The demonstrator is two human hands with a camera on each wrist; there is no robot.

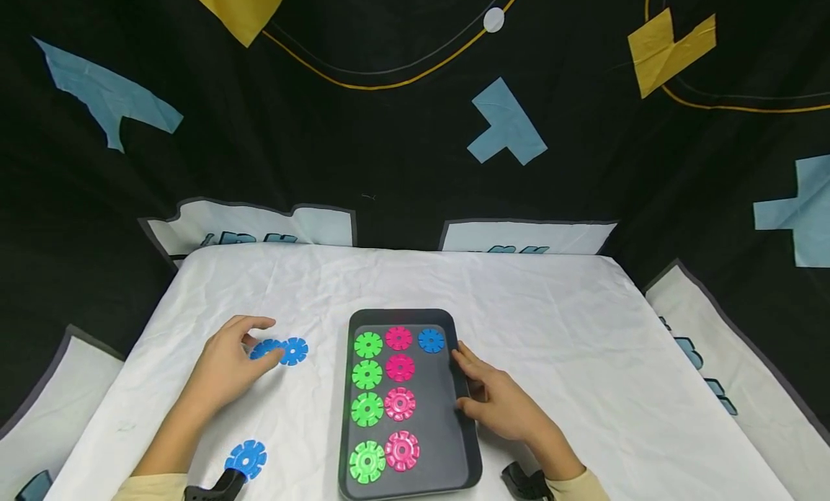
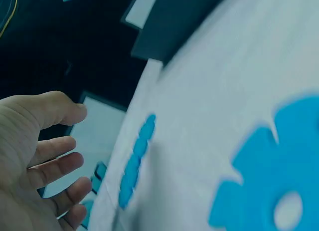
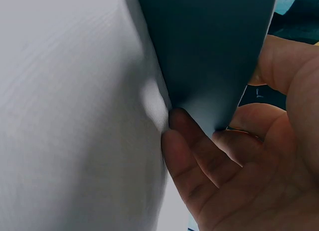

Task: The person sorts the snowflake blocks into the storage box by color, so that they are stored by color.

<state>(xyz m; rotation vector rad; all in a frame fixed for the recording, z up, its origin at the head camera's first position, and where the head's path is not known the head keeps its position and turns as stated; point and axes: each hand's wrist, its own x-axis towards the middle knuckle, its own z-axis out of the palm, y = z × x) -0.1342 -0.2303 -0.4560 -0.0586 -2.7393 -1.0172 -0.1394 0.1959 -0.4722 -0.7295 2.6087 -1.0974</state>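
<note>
A dark grey tray [image 1: 444,414] lies on the white cloth. It holds a column of green discs [image 1: 367,375], a column of pink discs [image 1: 400,368] and one blue disc [image 1: 431,340] at its far right corner. My right hand [image 1: 476,386] grips the tray's right edge; in the right wrist view its fingers [image 3: 199,156] curl under the tray [image 3: 209,46]. Left of the tray my left hand [image 1: 249,342] hovers over two blue discs [image 1: 294,351] with its fingers [image 2: 55,166] spread and holding nothing. A third blue disc [image 1: 246,458] lies beside my left forearm.
The white cloth [image 1: 583,357] covers the table, with bare room to the tray's right and behind it. A black backdrop with blue patches [image 1: 506,126] and yellow patches [image 1: 668,50] rises behind. Black wrist mounts [image 1: 217,489] show at the bottom edge.
</note>
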